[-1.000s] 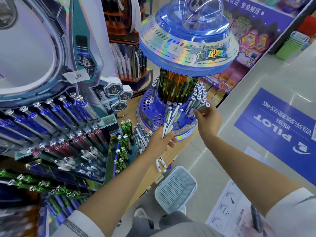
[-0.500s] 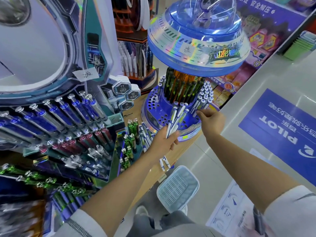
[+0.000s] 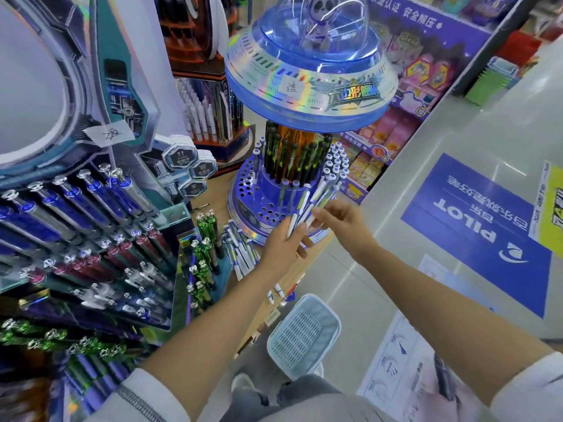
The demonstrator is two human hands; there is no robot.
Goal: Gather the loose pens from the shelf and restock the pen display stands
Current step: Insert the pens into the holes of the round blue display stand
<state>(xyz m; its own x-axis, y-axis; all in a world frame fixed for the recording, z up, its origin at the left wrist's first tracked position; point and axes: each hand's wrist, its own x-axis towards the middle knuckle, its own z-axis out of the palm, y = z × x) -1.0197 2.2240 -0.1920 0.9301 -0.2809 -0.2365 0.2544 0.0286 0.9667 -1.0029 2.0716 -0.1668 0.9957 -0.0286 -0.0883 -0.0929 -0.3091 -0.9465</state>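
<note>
Pens are held in both hands at the front rim of the round display stand [image 3: 243,205]. The left grip [image 3: 285,248] is clenched around a bundle of pens [image 3: 304,205], white with blue ends, which fans up and away from it over the stand's base. The right grip [image 3: 342,222] sits just to the right of the bundle, its fingertips pinching one pen low in the bundle. Just beyond the left grip the base shows rows of empty holes [image 3: 243,190]. Beyond the right grip the holes are packed with white-capped pens [image 3: 336,161]. Overhead, the stand's wide saucer top [image 3: 310,95] overhangs both grips and closes the room above them. Left of the left grip, loose pens [image 3: 242,254] lie on the wooden shelf [image 3: 213,208], close beside upright green pens [image 3: 204,257] and a tiered rack [image 3: 100,226] that crowds that side. The shelf's front edge runs under the left wrist, and the stand's base comes near that edge. Right of the right grip lies open pale floor [image 3: 426,166] with a blue floor sticker [image 3: 475,233]. Below both grips a light blue basket [image 3: 304,333] stands on the floor against the shelf front.
</note>
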